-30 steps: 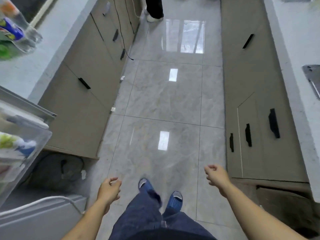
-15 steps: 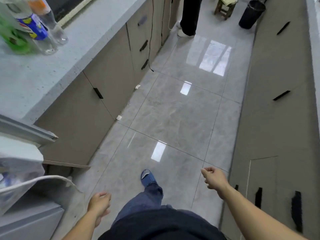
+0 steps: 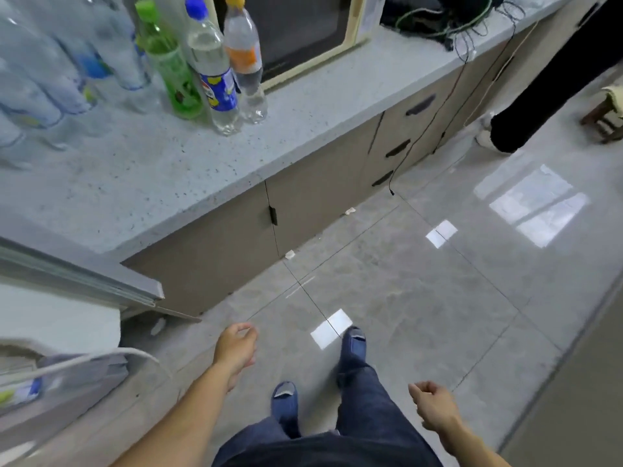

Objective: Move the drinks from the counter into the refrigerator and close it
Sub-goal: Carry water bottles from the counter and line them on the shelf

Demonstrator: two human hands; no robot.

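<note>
We see our left hand hanging over the floor with fingers loosely curled, holding nothing. Our right hand hangs low too, fingers loosely bent and empty. The drinks stand upright on the speckled counter: a green bottle, a blue-capped bottle and an orange-labelled bottle, close together in front of the microwave, with blurred clear bottles to their left. The open refrigerator door juts in at the left edge.
</note>
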